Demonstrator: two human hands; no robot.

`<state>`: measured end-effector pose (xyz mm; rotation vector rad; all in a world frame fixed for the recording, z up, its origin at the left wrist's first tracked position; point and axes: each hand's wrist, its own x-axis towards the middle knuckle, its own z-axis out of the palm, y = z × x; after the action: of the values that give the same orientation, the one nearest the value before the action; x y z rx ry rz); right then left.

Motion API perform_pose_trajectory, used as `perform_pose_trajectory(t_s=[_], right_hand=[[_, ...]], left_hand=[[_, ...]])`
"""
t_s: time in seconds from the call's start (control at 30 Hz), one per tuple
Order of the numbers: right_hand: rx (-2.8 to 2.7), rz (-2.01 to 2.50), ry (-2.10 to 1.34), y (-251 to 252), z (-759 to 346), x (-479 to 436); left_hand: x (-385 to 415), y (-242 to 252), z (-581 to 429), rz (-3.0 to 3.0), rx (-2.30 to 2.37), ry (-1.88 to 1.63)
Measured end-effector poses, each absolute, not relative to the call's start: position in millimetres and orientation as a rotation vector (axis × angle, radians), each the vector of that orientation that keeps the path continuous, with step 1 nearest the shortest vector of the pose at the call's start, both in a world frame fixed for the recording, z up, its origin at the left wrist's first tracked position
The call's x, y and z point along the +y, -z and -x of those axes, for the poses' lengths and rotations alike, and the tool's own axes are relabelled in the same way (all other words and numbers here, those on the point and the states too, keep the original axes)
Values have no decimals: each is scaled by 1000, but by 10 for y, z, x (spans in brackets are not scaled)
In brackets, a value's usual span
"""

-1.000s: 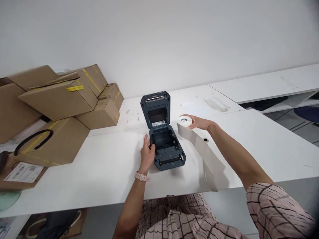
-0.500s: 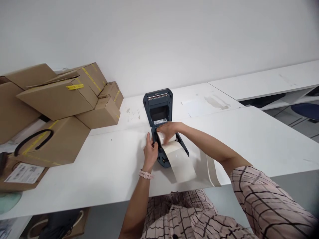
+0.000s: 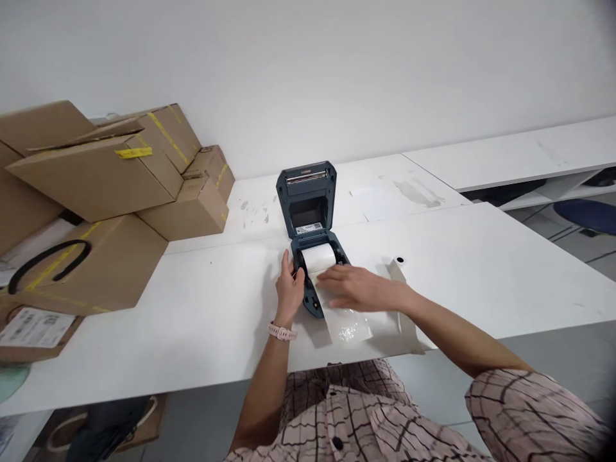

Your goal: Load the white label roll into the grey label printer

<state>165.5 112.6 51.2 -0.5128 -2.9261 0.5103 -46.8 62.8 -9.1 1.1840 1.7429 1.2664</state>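
Observation:
A dark blue-grey label printer stands on the white table with its lid raised. In its bay sits a white label roll, and its loose label strip runs out over the front toward me. My left hand is at the printer's left side, its thumb over the rim and the other fingers along the outside wall. Over the strip, just in front of the roll, my right hand lies flat with fingers stretched out; it hides part of the strip and the printer's right front.
Right of the printer lies a narrow backing-paper roll, its tail running to the table's front edge. Several cardboard boxes are piled at the left, with a black curved strap on one. A white shelf unit stands at the far right.
My right hand has come off the label roll and moved toward me onto the strip, uncovering the roll. My left hand stays at the printer's side. The view has shifted slightly.

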Motion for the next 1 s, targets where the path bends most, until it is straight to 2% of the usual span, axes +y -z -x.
perform_pose_trajectory(t_s=[0.33,0.63,1.0], right_hand=[[-2807,673,-413,-7,-1737,645],[-2802,718,-528,-48,-1734,615],[-2706,607,-900,-210,-1843,712]], left_hand=[[649,152,448,-1176,1682,-1337],[643,183,408,-1084,1597,-1416],[-44,177,49,-993,1556,-1276]])
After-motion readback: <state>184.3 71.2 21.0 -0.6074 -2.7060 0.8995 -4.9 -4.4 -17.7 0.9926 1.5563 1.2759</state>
